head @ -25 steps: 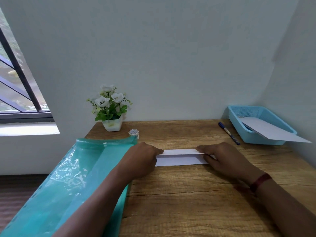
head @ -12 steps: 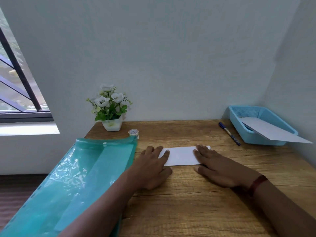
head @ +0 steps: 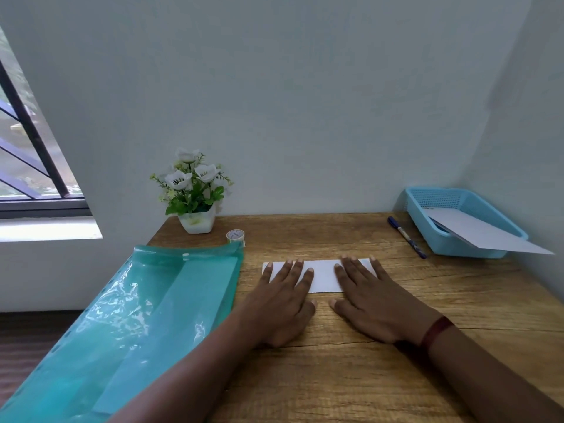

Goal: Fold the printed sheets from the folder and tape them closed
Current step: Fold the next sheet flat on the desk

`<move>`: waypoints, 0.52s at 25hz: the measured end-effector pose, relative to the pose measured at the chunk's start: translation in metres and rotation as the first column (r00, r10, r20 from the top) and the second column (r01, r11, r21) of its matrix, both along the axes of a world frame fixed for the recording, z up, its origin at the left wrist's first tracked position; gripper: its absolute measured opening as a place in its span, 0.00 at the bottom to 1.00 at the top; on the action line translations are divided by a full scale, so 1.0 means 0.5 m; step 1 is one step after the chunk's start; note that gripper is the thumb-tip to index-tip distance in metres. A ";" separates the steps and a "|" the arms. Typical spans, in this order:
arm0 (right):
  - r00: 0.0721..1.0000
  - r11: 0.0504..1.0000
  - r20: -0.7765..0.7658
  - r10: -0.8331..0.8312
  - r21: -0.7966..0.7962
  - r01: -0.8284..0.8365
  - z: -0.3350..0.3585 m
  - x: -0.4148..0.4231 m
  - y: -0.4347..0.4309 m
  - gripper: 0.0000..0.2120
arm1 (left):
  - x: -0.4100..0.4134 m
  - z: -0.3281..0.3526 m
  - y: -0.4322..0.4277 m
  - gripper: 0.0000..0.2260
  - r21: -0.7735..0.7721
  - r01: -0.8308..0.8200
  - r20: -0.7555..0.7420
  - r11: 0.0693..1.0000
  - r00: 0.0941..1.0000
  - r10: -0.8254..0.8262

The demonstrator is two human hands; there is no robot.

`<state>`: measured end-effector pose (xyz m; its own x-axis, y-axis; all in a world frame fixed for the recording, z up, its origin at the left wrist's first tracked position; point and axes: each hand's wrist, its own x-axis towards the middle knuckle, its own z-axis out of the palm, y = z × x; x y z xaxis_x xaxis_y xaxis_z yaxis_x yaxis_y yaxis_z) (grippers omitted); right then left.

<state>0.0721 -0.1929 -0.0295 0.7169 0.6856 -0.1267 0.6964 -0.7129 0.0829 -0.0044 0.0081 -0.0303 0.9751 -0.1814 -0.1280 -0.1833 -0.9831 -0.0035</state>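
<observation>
Pressing folded sheet (head: pixel 323 277) flat | hands: left (head: pixel 282 303), right (head: pixel 370 300), fingers straight | long axis left-right

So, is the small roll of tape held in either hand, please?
No, the small tape roll sits on the wooden desk by the teal plastic folder.

folder (head: pixel 146 306) left of sheet (head: pixel 323 274), basket (head: pixel 457 227) right

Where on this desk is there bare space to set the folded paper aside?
Bare wood lies behind the folded white sheet, between the small tape roll and the blue pen, and right of the right hand up to the light blue mesh basket. The left is crowded: the teal plastic folder, tape roll and white flower pot.
</observation>
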 end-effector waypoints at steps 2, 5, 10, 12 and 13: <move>1.000 0.999 -0.022 0.016 0.034 -0.015 0.001 -0.007 0.007 0.35 | 0.000 -0.001 -0.002 0.29 -0.013 0.002 0.002 1.000 1.000 -0.002; 0.996 0.993 -0.046 0.076 0.095 -0.072 -0.002 -0.020 0.024 0.33 | -0.002 -0.005 -0.009 0.28 -0.011 0.006 0.028 1.000 1.000 -0.006; 0.993 0.987 -0.059 0.100 0.129 -0.091 -0.005 -0.027 0.035 0.32 | -0.002 -0.007 -0.014 0.27 -0.050 0.012 0.064 0.999 0.998 -0.008; 0.994 0.988 -0.071 0.077 0.136 -0.067 -0.005 -0.024 0.034 0.32 | -0.001 -0.008 -0.012 0.28 -0.043 0.003 0.067 0.999 0.998 -0.001; 0.995 0.989 -0.079 0.060 0.138 -0.049 -0.004 -0.022 0.032 0.32 | 0.000 -0.009 -0.011 0.28 -0.042 -0.006 0.061 0.999 0.998 0.008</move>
